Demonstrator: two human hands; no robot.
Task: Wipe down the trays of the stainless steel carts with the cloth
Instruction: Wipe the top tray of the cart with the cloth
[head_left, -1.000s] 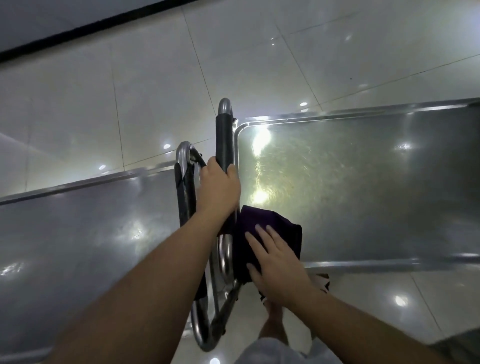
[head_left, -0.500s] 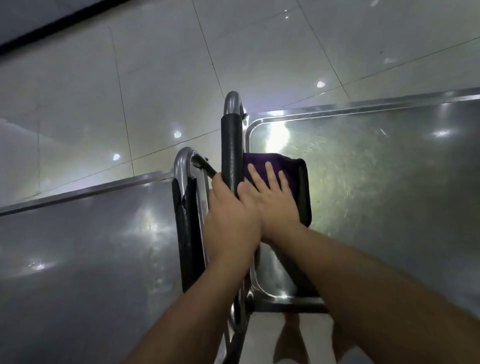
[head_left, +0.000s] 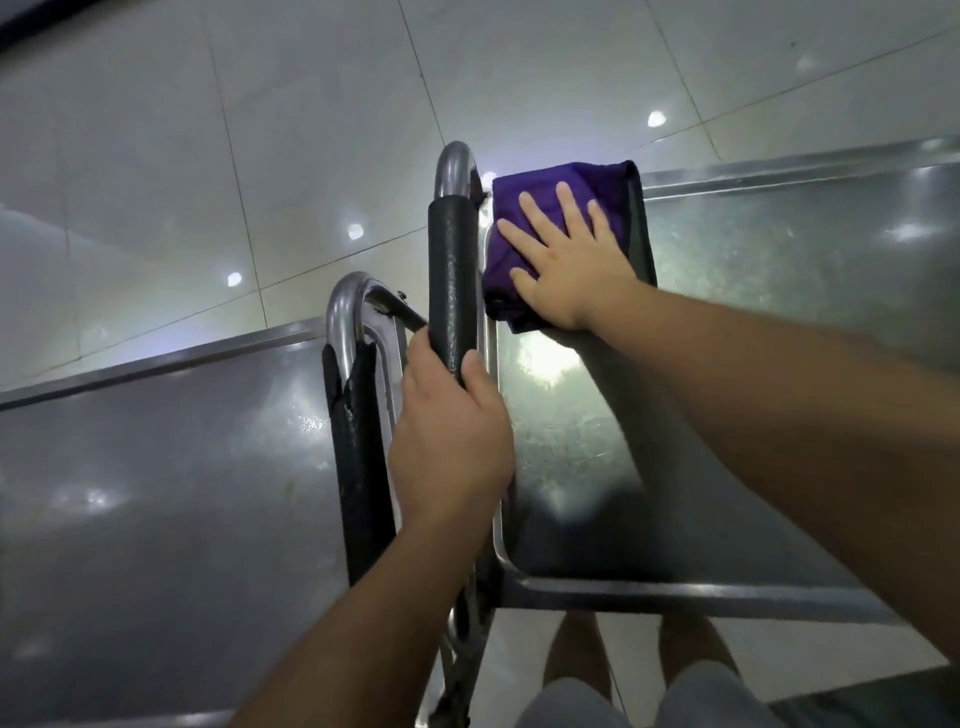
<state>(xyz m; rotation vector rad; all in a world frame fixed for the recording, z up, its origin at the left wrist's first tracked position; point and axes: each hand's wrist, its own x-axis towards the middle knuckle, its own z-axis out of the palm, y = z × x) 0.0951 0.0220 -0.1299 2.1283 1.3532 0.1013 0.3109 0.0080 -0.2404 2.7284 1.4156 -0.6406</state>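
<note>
The purple cloth (head_left: 558, 228) lies folded in the far left corner of the right-hand tray (head_left: 779, 322), upper centre of the frame, touching the raised rim on two sides. The right hand (head_left: 569, 260) presses flat on it, fingers straight and spread, pointing up-frame. With rims ahead and to the left, open steel lies only to the right and back toward the person, so the next stroke probably runs that way. The left hand (head_left: 452, 431) grips the black-sleeved cart handle (head_left: 452, 280), just beside the cloth. A second tray (head_left: 156, 467) fills the lower left.
</note>
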